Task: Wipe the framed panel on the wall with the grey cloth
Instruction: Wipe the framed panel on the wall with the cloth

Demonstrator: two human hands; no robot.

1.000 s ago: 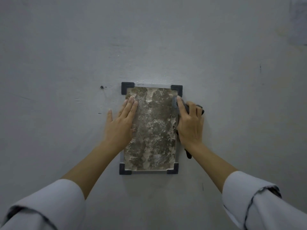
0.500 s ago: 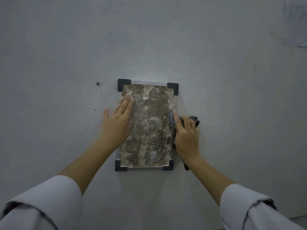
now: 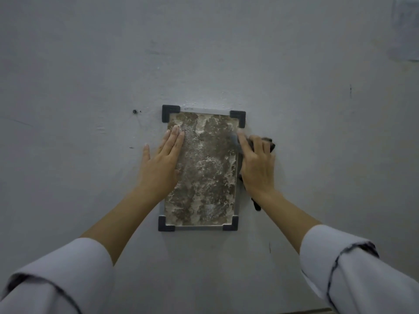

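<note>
The framed panel [image 3: 204, 173] hangs on the wall, a mottled brown and cream slab with dark grey corner brackets. My left hand [image 3: 161, 162] lies flat against its left edge, fingers straight and together, holding nothing. My right hand [image 3: 256, 164] presses the dark grey cloth [image 3: 268, 143] onto the panel's right edge, just below the top right bracket. Most of the cloth is hidden under the hand; a bunch shows past the fingertips and a tail hangs below the wrist.
The grey wall [image 3: 226, 53] fills the view. A small dark screw hole [image 3: 134, 111] sits left of the panel's top. A pale sheet [image 3: 408, 28] is stuck at the far upper right. White sleeves cover both forearms at the bottom.
My right hand with the cloth slid down the panel's right edge, then back up toward the top right bracket. My left hand stayed flat on the left edge.
</note>
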